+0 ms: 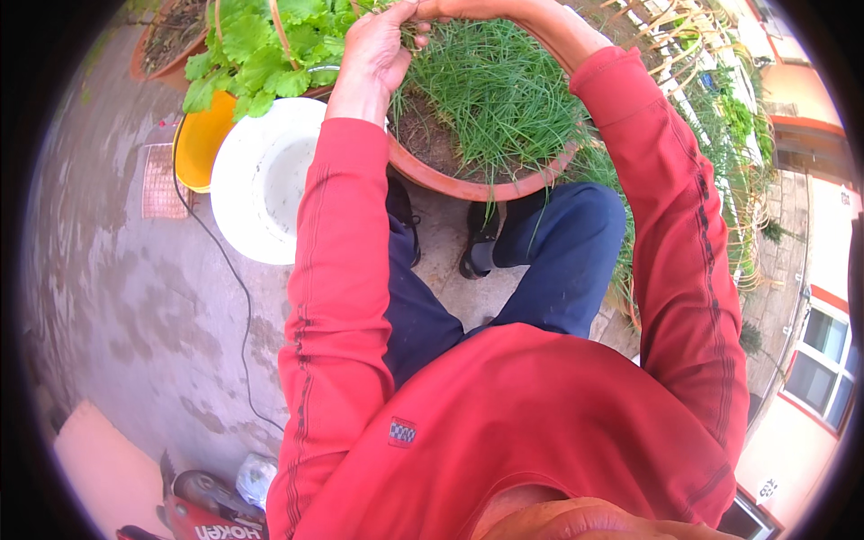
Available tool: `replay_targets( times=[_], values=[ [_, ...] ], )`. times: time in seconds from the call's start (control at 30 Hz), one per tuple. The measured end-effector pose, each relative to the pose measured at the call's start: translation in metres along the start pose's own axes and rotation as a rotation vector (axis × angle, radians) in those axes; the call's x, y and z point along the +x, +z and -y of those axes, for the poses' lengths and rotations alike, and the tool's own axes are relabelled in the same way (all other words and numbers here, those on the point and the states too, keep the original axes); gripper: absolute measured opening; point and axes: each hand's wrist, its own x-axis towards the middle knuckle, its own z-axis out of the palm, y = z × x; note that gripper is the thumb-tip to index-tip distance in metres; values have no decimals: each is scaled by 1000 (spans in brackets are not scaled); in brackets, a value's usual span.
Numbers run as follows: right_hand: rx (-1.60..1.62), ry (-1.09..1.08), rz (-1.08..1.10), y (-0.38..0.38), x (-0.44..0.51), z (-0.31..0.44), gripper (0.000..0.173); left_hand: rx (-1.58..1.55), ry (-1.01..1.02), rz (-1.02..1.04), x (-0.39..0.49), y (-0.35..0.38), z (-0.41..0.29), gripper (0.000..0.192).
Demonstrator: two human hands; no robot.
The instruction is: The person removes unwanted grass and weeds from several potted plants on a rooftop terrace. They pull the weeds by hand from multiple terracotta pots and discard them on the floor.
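Both of my hands meet at the top edge of the view, beyond a round terracotta-coloured pot (472, 189) of thin green grass-like plants (499, 101). My left hand (378, 50) has its fingers curled around some thin plant stems (408, 34). The fingers of my right hand (449, 8) touch the left fingertips, and the picture's rim cuts part of that hand off. Bare soil (425, 135) shows on the near left side of the pot. Leafy light-green plants (256, 54) grow just left of the hands.
A white basin (233, 196) and a yellow bucket (199, 145) stand on the concrete at the left. A dark cable (244, 304) runs over the ground there. A red tool (202, 520) and a plastic bag (256, 479) lie at lower left. White fencing (682, 101) with plants stands at right.
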Motion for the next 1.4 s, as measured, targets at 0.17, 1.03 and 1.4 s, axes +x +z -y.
replay_targets(
  times=[0.17, 1.03, 1.4],
  values=[
    [-54, -17, 48, -13, -6, 9, 69, 40, -35, 10, 6, -5, 7, 12],
    [-501, -105, 169, 70, 51, -157, 22, -264, 226, -269, -13, -2, -48, 18],
    [-870, -351, 342, 76, 43, -166, 13, -196, 227, -283, -4, -2, -40, 23]
  ],
)
